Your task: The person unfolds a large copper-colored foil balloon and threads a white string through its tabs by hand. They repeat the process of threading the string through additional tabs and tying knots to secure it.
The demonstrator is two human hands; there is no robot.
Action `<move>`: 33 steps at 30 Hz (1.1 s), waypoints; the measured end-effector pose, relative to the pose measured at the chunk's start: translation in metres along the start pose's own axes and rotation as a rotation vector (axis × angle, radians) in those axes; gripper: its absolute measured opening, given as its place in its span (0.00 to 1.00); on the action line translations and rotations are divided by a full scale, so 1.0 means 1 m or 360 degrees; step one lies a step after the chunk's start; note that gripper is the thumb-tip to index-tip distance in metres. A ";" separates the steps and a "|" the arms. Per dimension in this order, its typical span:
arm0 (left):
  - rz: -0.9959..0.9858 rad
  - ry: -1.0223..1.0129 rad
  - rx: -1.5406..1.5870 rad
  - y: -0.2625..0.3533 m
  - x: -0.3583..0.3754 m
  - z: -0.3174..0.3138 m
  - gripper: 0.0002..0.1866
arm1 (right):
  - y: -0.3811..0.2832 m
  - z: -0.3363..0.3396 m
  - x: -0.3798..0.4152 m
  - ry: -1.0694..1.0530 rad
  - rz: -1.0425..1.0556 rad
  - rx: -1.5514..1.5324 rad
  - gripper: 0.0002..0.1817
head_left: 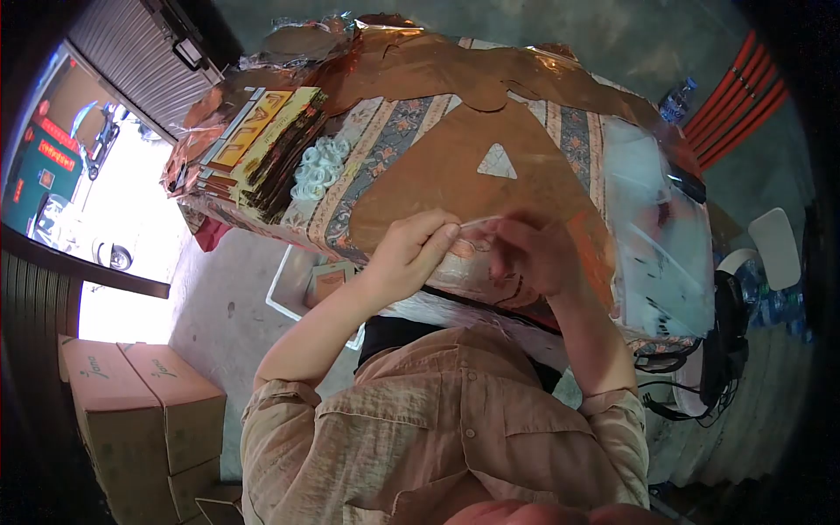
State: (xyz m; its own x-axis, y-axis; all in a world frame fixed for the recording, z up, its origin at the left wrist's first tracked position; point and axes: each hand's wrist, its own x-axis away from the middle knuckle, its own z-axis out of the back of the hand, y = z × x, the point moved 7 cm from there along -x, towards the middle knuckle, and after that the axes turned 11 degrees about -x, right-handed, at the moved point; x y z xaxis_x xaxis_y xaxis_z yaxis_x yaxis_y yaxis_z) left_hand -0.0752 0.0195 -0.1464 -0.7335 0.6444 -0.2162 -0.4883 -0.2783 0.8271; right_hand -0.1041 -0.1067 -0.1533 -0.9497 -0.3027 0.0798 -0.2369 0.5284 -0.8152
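My left hand (415,255) is closed, with thumb and forefinger pinching a thin white string (479,222). The string runs across toward my right hand (535,254), whose fingers are smeared by motion, so its grip does not show clearly. Just below both hands lies a clear plastic-wrapped package (468,278) with reddish print, partly covered by the right hand. Under them spreads a large brown sheet (420,175), and a white triangular piece (498,161) rests on it beyond my fingers. Small white coils (318,168) sit in a pile to the left.
A stack of yellow-and-dark printed packets (262,144) stands at the table's left. Clear plastic sheets (661,254) cover the right side. More brown sheeting (420,66) lies along the back. Cardboard boxes (131,411) stand on the floor at left; a white chair (774,249) is at right.
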 end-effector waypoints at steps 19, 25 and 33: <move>-0.0204 -0.0092 0.0071 0.027 -0.008 -0.014 0.06 | -0.026 0.006 0.022 -0.0092 0.0449 0.0881 0.06; -0.0248 -0.0342 -0.0190 0.032 -0.007 -0.032 0.08 | -0.027 0.019 0.015 0.0122 0.0733 0.1059 0.06; -0.0281 -0.0306 0.0077 0.030 -0.016 -0.031 0.08 | -0.027 0.011 0.020 -0.0073 0.0502 0.0630 0.05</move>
State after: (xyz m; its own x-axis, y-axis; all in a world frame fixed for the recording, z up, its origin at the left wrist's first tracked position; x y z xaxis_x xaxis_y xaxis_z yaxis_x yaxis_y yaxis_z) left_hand -0.0928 -0.0210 -0.1337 -0.5332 0.8049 -0.2605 -0.5743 -0.1183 0.8100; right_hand -0.1142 -0.1358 -0.1366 -0.9505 -0.2162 -0.2231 0.1639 0.2611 -0.9513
